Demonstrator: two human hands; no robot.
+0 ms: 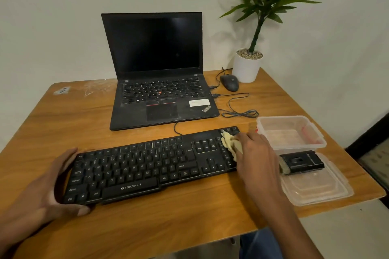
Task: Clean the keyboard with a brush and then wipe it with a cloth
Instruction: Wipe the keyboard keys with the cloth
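Head view of a wooden tabletop [147, 223] during keyboard cleaning. A black keyboard [147, 166] lies slightly aslant across the middle of the tabletop, its right end farther from the viewer than its left. The left hand [56, 187] grips the keyboard's left end at 9 o'clock, the fingers curled over the far edge and the thumb hooked round the near corner. The right hand [255, 153] presses a crumpled pale yellow cloth [230, 143] against the number pad at the keyboard's right end, at 3 o'clock; the fingers are bent over the cloth and hold it bunched. Just beside this hand, at 4 o'clock, a black brush [301, 162] with a pale bristle edge lies flat on a clear plastic lid [315, 189], apart from the keyboard. A clear plastic box [292, 132] stands directly behind the lid, touching or nearly touching the brush's far side. At 12 o'clock an open black laptop [155, 69] with a dark screen stands behind the keyboard. A dark mouse [229, 82] rests at 1 o'clock, its grey cable [237, 111] looped on the tabletop beside the laptop. A green plant in a white pot [246, 67] stands just behind the mouse, near the far right corner, against a pale wall [52, 17].
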